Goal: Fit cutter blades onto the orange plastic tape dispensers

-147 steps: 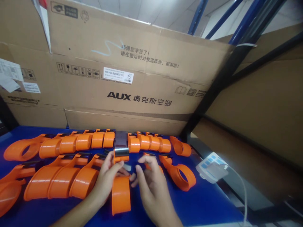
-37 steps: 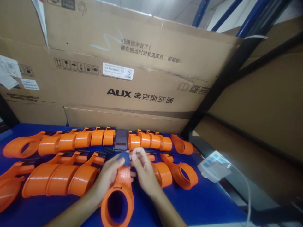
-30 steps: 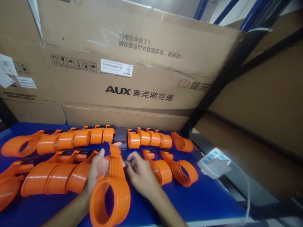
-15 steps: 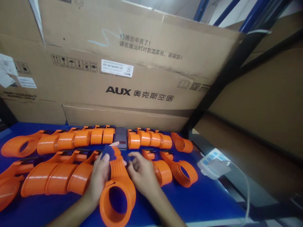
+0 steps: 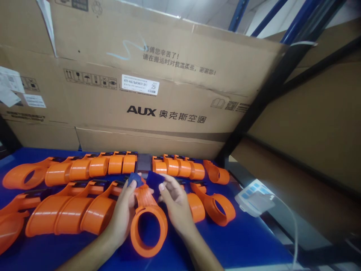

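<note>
An orange ring-shaped part [image 5: 149, 231] hangs between my hands, its round opening toward me and its ribbed neck pointing away. My left hand [image 5: 125, 210] is closed around the neck end and a small dark blue piece [image 5: 134, 180] under the thumb. On the other side my right hand [image 5: 176, 203] pinches a dark blue flap [image 5: 154, 181] between thumb and fingers, beside the neck. Behind the hands lies a dark flat rectangular object [image 5: 144, 162], partly covered by them.
Several similar orange parts [image 5: 58, 212] lie in two rows on the blue surface [image 5: 225, 246], left and right of my hands. A large cardboard sheet [image 5: 98, 94] stands behind. At the right are a white device [image 5: 255, 197] with a cable and a dark frame post [image 5: 254, 107].
The orange part has turned to face me more and shifted slightly right. My right hand has closed on the blue flap, which now spreads out beside the neck.
</note>
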Demonstrator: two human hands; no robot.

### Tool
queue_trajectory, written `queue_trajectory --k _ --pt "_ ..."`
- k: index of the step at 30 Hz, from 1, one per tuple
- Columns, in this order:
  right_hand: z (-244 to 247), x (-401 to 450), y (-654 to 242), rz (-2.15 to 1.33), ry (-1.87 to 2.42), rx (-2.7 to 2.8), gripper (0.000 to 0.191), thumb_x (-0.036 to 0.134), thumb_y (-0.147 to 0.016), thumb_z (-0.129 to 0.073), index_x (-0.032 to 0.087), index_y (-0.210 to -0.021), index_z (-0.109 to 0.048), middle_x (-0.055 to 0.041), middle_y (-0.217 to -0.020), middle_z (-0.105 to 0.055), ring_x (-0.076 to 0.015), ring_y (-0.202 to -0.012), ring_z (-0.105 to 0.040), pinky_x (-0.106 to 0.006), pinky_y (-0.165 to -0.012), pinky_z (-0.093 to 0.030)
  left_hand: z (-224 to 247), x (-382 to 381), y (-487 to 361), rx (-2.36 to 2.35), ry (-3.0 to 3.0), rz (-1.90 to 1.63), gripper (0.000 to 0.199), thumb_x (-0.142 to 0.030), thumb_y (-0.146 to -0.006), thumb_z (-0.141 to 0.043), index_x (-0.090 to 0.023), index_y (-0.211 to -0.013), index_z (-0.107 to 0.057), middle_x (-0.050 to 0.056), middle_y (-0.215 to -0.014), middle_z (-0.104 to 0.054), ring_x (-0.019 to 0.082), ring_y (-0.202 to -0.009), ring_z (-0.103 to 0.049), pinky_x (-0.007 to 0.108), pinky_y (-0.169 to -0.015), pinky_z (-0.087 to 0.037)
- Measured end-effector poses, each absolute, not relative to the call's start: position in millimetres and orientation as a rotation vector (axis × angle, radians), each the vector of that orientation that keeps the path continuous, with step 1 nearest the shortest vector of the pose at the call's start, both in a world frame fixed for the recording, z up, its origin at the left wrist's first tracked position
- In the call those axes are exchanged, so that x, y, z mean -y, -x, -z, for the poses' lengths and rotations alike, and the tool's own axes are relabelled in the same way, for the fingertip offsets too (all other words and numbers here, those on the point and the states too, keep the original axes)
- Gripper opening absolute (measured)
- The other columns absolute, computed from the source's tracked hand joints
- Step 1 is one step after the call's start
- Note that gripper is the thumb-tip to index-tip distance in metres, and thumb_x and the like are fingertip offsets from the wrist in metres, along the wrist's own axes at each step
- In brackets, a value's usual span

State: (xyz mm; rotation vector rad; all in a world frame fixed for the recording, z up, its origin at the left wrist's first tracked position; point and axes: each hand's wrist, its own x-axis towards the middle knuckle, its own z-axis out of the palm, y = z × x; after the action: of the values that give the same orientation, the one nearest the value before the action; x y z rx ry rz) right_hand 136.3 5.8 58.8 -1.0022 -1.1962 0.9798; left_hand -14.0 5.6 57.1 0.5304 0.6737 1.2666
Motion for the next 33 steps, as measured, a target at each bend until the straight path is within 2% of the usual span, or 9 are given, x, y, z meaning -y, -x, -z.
queue_trajectory --k 4,6,11,14,18,23,27,33 --pt "-67 -2 -135 -0.964 0.992 1.285 0.038 0.050 -0.098 -0.061 0.029 -0.129 -0.064 -0.0058 -0.125 -0.070 -0.0235 -0.117 -0.066 -0.035 -0.096 -0.057 -64 -2 12 -0.665 -0.486 -1.147 0.059 -0.061 -0.081 -0.074 -0.014 -0.115 -0.072 0.012 -0.093 -0.082 0.035 -0.091 -0.077 0.044 -0.086 -0.059" --pt "-71 0 -135 -0.990 0.971 1.343 0.034 0.046 -0.102 -0.056 0.032 -0.133 -0.061 -0.0032 -0.132 -0.068 -0.0218 -0.124 -0.063 -0.035 -0.106 -0.052 -64 -3 11 -0.626 -0.518 -1.173 0.058 -0.058 -0.080 -0.075 -0.015 -0.118 -0.072 0.013 -0.098 -0.081 0.036 -0.097 -0.077 0.045 -0.089 -0.058" --pt "-66 1 -138 -1.032 0.922 1.457 0.035 0.041 -0.103 -0.056 0.030 -0.136 -0.058 -0.0049 -0.129 -0.069 -0.0226 -0.119 -0.065 -0.038 -0.104 -0.054 -49 -8 10 -0.658 -0.655 -1.346 0.052 -0.048 -0.078 -0.080 -0.025 -0.124 -0.070 0.007 -0.122 -0.077 0.035 -0.121 -0.068 0.047 -0.107 -0.050" --pt "-60 -1 -142 -0.886 0.936 1.432 0.034 0.040 -0.100 -0.062 0.027 -0.131 -0.062 -0.0074 -0.130 -0.069 -0.0257 -0.124 -0.063 -0.041 -0.105 -0.053 -41 -11 12 -0.691 -0.718 -1.379 0.047 -0.045 -0.079 -0.079 -0.025 -0.121 -0.072 0.007 -0.127 -0.075 0.034 -0.129 -0.062 0.047 -0.113 -0.045" --pt "-61 0 -147 -0.707 0.939 1.426 0.032 0.035 -0.098 -0.064 0.029 -0.130 -0.066 -0.0073 -0.130 -0.071 -0.0263 -0.123 -0.065 -0.045 -0.110 -0.049 -41 -11 15 -0.691 -0.720 -1.353 0.044 -0.045 -0.083 -0.076 -0.023 -0.120 -0.071 0.008 -0.126 -0.075 0.035 -0.126 -0.064 0.047 -0.110 -0.047" --pt "-70 5 -152 -0.568 0.937 1.552 0.031 0.030 -0.097 -0.065 0.031 -0.127 -0.073 -0.0069 -0.134 -0.071 -0.0276 -0.128 -0.062 -0.048 -0.113 -0.046 -45 -10 17 -0.672 -0.889 -1.426 0.042 -0.038 -0.086 -0.075 -0.028 -0.125 -0.064 0.005 -0.130 -0.072 0.029 -0.128 -0.062 0.044 -0.114 -0.042" --pt "-71 5 -152 -0.546 0.942 1.590 0.032 0.029 -0.097 -0.066 0.033 -0.127 -0.074 -0.0068 -0.133 -0.072 -0.0284 -0.126 -0.064 -0.052 -0.114 -0.044 -49 -8 18 -0.664 -0.970 -1.429 0.041 -0.036 -0.088 -0.075 -0.031 -0.126 -0.063 0.003 -0.132 -0.070 0.027 -0.130 -0.060 0.039 -0.113 -0.042" --pt "-70 2 -153 -0.583 0.935 1.636 0.030 0.032 -0.096 -0.068 0.033 -0.125 -0.075 -0.0077 -0.132 -0.073 -0.0303 -0.124 -0.066 -0.055 -0.110 -0.048 -53 -5 18 -0.656 -0.952 -1.429 0.042 -0.034 -0.087 -0.077 -0.030 -0.126 -0.064 0.003 -0.130 -0.071 0.027 -0.127 -0.061 0.037 -0.111 -0.044"
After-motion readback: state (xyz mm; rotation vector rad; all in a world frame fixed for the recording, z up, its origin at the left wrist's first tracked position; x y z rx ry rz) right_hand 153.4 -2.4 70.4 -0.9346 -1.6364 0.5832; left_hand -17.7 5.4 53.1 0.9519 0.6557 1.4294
